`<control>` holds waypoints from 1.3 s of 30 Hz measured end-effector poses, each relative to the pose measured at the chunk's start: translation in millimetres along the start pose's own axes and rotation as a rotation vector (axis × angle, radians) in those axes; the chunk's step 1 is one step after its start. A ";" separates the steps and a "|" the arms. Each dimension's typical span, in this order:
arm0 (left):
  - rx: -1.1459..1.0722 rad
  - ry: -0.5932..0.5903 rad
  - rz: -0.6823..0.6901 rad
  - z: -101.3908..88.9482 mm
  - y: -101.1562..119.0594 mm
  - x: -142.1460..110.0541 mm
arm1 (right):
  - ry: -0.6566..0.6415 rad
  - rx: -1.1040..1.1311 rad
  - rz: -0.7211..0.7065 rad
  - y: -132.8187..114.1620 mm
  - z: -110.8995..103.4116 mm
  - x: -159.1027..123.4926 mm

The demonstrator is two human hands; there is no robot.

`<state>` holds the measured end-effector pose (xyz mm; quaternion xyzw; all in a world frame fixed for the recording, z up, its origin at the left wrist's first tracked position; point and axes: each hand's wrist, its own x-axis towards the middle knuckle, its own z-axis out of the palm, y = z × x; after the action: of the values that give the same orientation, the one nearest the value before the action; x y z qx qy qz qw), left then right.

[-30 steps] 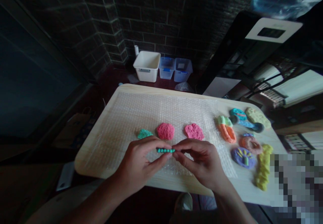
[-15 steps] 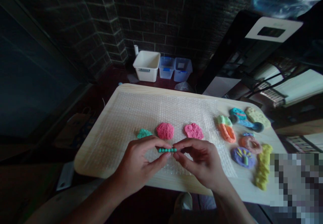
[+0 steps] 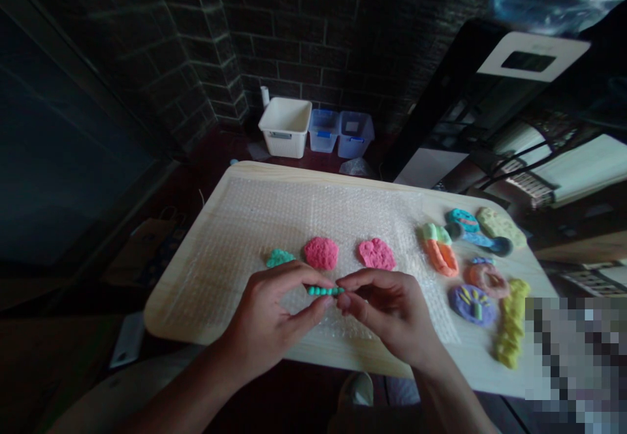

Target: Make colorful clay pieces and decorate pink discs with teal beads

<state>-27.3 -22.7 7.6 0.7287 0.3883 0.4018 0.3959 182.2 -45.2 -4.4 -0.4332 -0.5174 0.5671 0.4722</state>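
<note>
Both hands meet over the front of a sheet of bubble wrap point(image 3: 294, 215) on a pale wooden table point(image 3: 171, 303). My left hand point(image 3: 269, 320) and my right hand point(image 3: 386, 310) each pinch one end of a short teal bumpy clay strip point(image 3: 324, 290) between thumb and fingers. Just beyond the hands lie a small teal clay piece point(image 3: 279, 258) and two flat pink clay pieces point(image 3: 321, 253) point(image 3: 375, 254).
Several finished clay shapes sit at the table's right: an orange and green one point(image 3: 438, 250), a blue one point(image 3: 477, 233), a pale yellow one point(image 3: 499, 226), a purple disc point(image 3: 473, 303), a yellow-green strip point(image 3: 512, 329). A white bin point(image 3: 285, 127) and two blue boxes point(image 3: 340, 134) stand on the floor beyond.
The hands have moved slightly closer together, so less of the teal strip shows between the fingertips. Everything on the table is where it was.
</note>
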 end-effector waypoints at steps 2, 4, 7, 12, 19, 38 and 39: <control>0.006 0.009 -0.010 0.7 -0.6 -0.2 | -0.016 0.022 0.005 -1.1 0.3 0.4; -0.010 0.019 -0.037 1.2 -1.9 -0.6 | -0.008 0.039 -0.008 -1.8 -0.2 0.9; -0.045 0.028 -0.072 0.1 -3.9 -1.1 | 0.012 0.037 -0.033 -2.2 -2.3 1.6; -0.074 0.046 -0.072 -3.2 -4.6 -0.9 | 0.043 -0.001 -0.054 -3.0 -5.1 1.8; -0.115 0.064 -0.084 -0.9 -4.6 -0.6 | 0.070 0.062 -0.048 -1.9 -5.0 2.5; -0.100 0.104 -0.049 0.8 -6.6 -2.5 | 0.057 0.113 -0.037 0.0 -3.2 3.1; -0.106 0.101 -0.059 1.1 -6.8 -2.7 | 0.057 0.108 -0.045 -0.2 -3.2 3.2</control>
<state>-29.0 -22.8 0.5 0.6736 0.4073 0.4463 0.4257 184.7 -41.4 -4.5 -0.4114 -0.4821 0.5706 0.5222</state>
